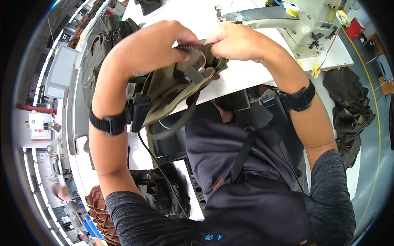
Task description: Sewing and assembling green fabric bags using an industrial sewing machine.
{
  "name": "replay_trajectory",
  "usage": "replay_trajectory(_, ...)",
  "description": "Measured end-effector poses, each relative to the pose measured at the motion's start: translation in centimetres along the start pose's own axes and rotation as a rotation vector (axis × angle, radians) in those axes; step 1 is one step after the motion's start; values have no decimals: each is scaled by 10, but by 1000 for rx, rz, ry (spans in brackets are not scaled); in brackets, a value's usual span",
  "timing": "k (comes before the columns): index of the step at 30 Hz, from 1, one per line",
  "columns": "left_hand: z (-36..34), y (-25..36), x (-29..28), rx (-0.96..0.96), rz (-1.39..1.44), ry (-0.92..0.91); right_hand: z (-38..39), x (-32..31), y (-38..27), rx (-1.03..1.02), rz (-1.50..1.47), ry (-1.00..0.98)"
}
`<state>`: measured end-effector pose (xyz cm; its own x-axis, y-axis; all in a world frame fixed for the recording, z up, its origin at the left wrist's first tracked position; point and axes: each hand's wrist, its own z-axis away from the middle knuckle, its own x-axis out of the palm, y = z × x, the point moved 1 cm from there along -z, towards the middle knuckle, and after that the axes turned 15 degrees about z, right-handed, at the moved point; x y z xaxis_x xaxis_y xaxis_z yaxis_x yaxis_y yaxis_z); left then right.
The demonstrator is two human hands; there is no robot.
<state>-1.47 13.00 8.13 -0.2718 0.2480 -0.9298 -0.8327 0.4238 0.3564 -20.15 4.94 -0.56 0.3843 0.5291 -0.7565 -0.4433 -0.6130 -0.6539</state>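
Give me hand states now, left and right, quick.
Left hand: closed on the olive fabric piece, at its zipper.
Right hand: closed, pinching the same fabric's upper edge.

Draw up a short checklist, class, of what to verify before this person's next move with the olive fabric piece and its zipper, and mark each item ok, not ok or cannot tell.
1. Left hand grips the olive fabric piece: ok.
2. Right hand pinches the same piece near its top edge: ok.
3. Zipper teeth in view and not covered by the hands: ok.
4. Zipper slider position: cannot tell, hidden between the hands.
5. Fabric lies flat on the white table: not ok, it is lifted and bunched, hanging over the table edge.
6. Sewing machine stands apart from both hands: ok.
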Motion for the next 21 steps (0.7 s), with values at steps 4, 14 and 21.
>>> replay_trajectory(4, -22, -10, -7, -43, 252, -49, 1, -5, 10, 172, 23, 12)
replay_trajectory(14, -31, -22, -15, -22, 504, -130, 6, 9, 34, -94, -136, 307)
replay_trajectory(21, -28, -9, -9, -67, 386, -61, 9, 3, 27, -165, 16, 363)
